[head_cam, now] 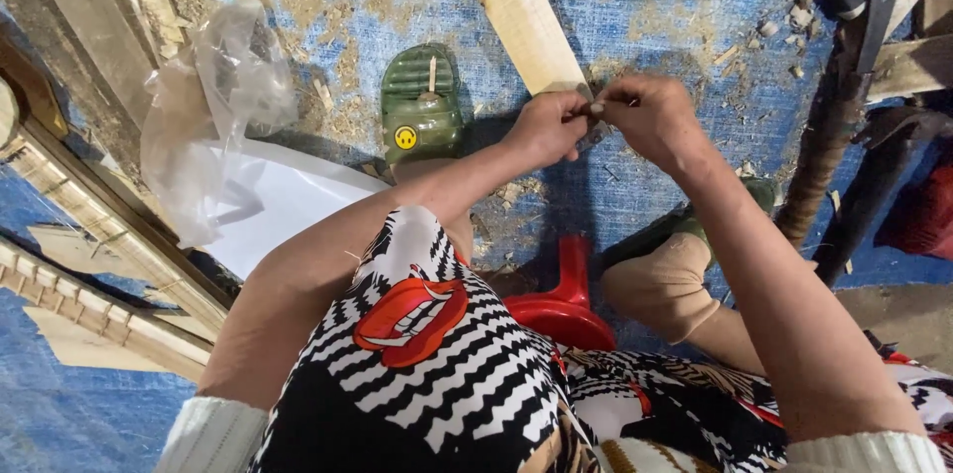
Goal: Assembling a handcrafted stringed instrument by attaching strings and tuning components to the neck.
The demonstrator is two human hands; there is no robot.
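left hand | fingers pinched shut on near end of wooden plank, which slants across sawdust-strewn blue tarp || right hand | fingertips closed at same end, what they grip hidden || advice: brace plank steady, keep pinch low, wrists close.

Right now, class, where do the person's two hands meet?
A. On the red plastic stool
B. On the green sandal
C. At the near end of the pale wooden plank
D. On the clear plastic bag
C: the left hand and right hand come together, fingertips pinched, at the near end of the pale wooden plank, well away from the bag, stool and sandal.
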